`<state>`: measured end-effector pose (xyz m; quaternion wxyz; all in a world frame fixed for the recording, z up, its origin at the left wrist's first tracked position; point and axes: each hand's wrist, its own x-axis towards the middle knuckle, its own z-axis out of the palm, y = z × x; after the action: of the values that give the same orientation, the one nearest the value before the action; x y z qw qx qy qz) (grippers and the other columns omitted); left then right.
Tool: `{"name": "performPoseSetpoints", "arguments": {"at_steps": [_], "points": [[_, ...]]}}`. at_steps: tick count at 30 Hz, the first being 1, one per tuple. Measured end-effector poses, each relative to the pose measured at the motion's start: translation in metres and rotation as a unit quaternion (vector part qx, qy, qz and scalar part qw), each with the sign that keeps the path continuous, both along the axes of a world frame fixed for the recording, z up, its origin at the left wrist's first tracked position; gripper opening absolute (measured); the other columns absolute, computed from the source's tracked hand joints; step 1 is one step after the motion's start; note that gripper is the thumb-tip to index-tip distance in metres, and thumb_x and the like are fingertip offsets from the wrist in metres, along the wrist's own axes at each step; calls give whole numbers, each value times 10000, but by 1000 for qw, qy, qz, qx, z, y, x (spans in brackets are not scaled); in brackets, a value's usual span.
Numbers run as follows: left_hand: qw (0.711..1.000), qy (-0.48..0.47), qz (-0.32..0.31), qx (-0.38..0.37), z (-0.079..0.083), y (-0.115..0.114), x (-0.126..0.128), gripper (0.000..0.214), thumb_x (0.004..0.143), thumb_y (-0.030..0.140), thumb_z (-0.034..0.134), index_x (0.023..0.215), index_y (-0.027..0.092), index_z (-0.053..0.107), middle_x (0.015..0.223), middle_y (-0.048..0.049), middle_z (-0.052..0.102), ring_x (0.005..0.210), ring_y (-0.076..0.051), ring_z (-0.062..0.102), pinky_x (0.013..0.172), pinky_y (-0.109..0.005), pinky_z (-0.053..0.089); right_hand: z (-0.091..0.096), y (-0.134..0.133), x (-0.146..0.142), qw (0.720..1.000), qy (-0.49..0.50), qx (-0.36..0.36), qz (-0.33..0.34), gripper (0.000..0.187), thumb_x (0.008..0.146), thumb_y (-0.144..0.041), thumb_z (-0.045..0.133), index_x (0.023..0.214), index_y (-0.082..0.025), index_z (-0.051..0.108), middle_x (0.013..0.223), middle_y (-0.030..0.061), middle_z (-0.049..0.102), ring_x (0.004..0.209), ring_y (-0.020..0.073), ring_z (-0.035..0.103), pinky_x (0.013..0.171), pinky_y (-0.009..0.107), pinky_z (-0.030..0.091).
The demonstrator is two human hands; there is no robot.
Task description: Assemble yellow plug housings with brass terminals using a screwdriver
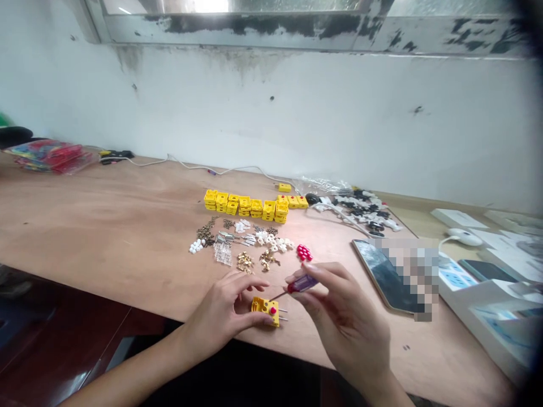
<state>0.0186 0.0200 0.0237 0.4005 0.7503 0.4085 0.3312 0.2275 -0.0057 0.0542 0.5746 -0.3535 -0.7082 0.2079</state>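
My left hand (218,311) pinches a small yellow plug (259,303) between thumb and fingers near the table's front edge. The plug has a red button (273,311) on top, and two metal pins stick out to the right. A screwdriver (303,282) with a purple and red handle is gripped in my right hand (345,316). Its tip points down-left and reaches the upper side of the plug; whether it sits in a screw is too small to tell. Just beyond my hands lie brass contacts (245,262) and a cluster of red buttons (304,252).
Stacked yellow housings (232,204) form a row farther back. White plastic parts (275,242), clear pieces (223,253) and screws (206,230) lie in small piles. To the right are a phone (382,277), white boxes (487,316) and a black-and-white parts heap (360,209).
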Motion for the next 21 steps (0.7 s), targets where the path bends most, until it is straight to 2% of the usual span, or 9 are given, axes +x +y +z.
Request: {"name": "performPoseSetpoints", "arguments": {"at_steps": [6, 9, 15, 21], "points": [[996, 33, -65, 55, -4, 1, 3, 394, 844, 331, 833, 1200, 234, 697, 1142, -54, 733, 1096, -244, 632, 963, -385, 505, 2, 1, 9, 999, 4, -28, -34, 503, 927, -85, 637, 1314, -405, 649, 1074, 35, 653, 886, 163, 708, 656, 253, 691], [994, 36, -72, 68, -5, 1, 3, 360, 860, 332, 815, 1185, 222, 703, 1129, -52, 743, 1089, -243, 637, 954, -380, 511, -2, 4, 9, 999, -1, -37, -32, 478, 928, -97, 641, 1300, -396, 662, 1076, 41, 651, 894, 167, 706, 663, 256, 694], [994, 38, -76, 74, -4, 1, 4, 322, 861, 322, 816, 1141, 205, 710, 1107, -41, 748, 1079, -234, 638, 941, -362, 505, -5, 9, 7, 999, 2, -46, 18, 515, 941, -62, 610, 1320, -409, 634, 1085, 45, 628, 953, 169, 688, 685, 265, 699], [992, 36, -84, 83, -4, 2, 4, 263, 876, 295, 804, 1110, 206, 723, 1102, -33, 755, 1078, -228, 638, 950, -368, 500, -9, 9, 9, 999, -27, -32, 33, 560, 939, -29, 596, 1356, -402, 603, 1151, 41, 628, 1001, 154, 679, 719, 246, 696]]}}
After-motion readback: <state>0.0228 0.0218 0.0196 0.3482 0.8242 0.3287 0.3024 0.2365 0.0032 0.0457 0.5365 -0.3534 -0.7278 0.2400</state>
